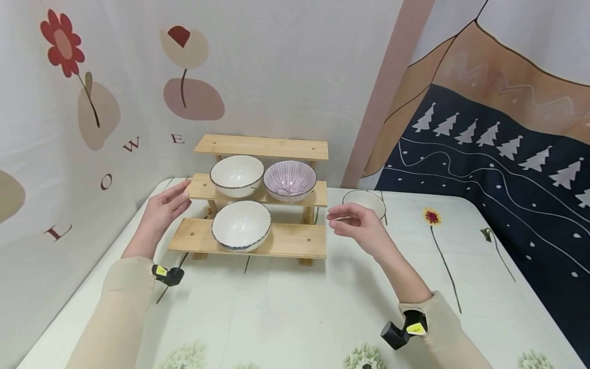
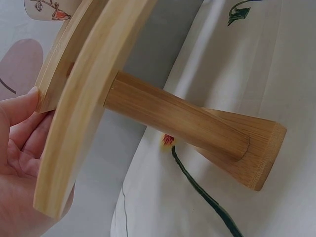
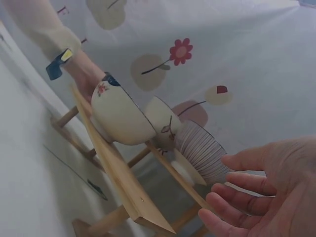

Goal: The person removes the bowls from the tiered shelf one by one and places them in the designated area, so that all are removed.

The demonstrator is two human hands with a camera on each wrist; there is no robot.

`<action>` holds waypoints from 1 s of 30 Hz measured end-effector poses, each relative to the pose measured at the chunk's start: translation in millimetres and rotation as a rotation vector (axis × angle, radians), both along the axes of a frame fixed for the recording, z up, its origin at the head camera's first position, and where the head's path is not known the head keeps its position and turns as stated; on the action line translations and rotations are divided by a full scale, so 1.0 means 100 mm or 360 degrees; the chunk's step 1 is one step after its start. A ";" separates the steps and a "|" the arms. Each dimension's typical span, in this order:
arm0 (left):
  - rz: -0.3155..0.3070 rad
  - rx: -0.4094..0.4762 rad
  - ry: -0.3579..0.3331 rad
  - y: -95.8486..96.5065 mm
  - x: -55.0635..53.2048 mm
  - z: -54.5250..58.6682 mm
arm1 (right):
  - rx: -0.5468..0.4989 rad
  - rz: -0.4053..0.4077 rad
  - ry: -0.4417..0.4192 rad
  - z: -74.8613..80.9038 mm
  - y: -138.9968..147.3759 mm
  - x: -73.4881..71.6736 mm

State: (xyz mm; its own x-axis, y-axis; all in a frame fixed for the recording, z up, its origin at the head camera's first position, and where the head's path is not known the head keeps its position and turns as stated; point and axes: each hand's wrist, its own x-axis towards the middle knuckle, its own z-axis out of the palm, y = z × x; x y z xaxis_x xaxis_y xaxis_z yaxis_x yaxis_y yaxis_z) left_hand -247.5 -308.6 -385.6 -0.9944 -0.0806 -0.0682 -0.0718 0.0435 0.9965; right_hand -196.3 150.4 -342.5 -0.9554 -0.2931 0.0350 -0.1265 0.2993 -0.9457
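Note:
A three-tier wooden rack stands on the table. A white bowl with a dark rim sits on its bottom tier; another white bowl and a purple-striped bowl share the middle tier. My left hand touches the left end of the middle board, its thumb at the board's edge in the left wrist view. Just off the rack's right side hovers my right hand, fingers relaxed and holding nothing. Behind it, a fourth pale bowl is on the table, partly hidden by the hand.
The rack's top board is at the back, close to a printed curtain. A dark curtain with white trees borders the right side. The white tablecloth bears printed flowers.

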 end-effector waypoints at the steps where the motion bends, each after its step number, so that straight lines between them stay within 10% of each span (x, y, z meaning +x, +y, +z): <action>1: -0.0002 0.0008 0.0001 0.00 0.00 0.00 | -0.0005 0.0003 -0.0001 0.00 -0.01 0.00; 30: -0.0008 0.0089 0.0020 0.00 0.00 0.00 | -0.0130 0.0103 0.0030 -0.13 -0.54 -0.03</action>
